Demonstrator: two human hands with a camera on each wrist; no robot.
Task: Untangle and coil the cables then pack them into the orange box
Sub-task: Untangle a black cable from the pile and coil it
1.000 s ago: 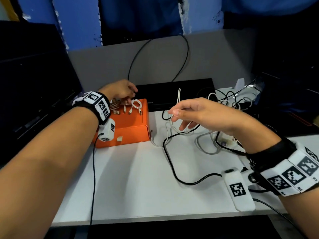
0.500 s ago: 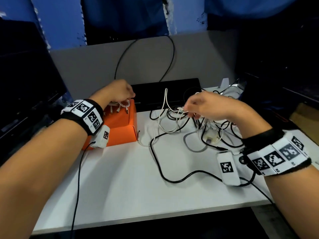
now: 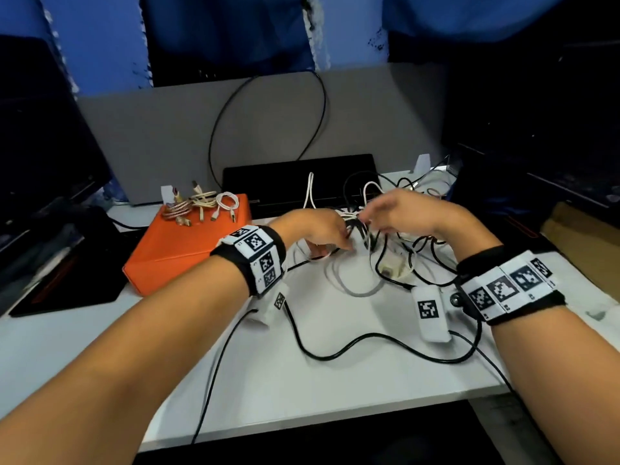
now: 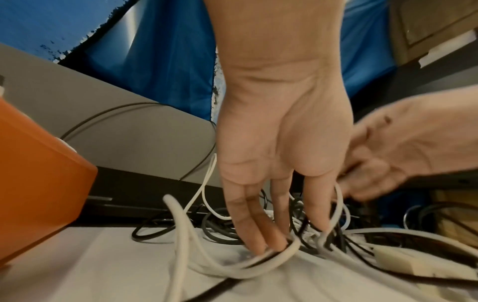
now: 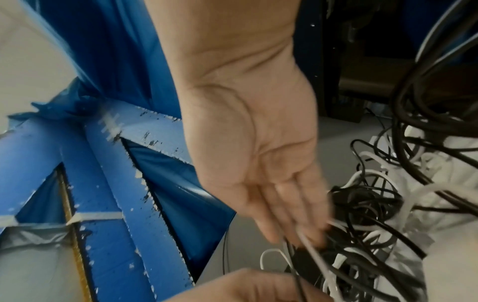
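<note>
The left hand (image 3: 312,229) has left the orange box (image 3: 188,243) to join the right hand (image 3: 412,213) in the cable tangle (image 3: 379,253) beside it, left fingers straight among the strands, right grip blurred beyond telling, so untangling likely resumes.

The box (image 3: 188,250) is sitting at the left of the table (image 3: 335,380), with coiled cables (image 3: 201,206) lying on its top toward the back. Right of the box, the tangle of cables (image 3: 379,256) is spreading over the table, in front of a flat slab (image 3: 302,172) lying against the rear partition (image 3: 167,135). Both hands are meeting over that tangle: the left hand (image 3: 312,229) on its left side, the right hand (image 3: 412,213) on its right. One cable (image 3: 369,344) is trailing toward the near edge.
</note>
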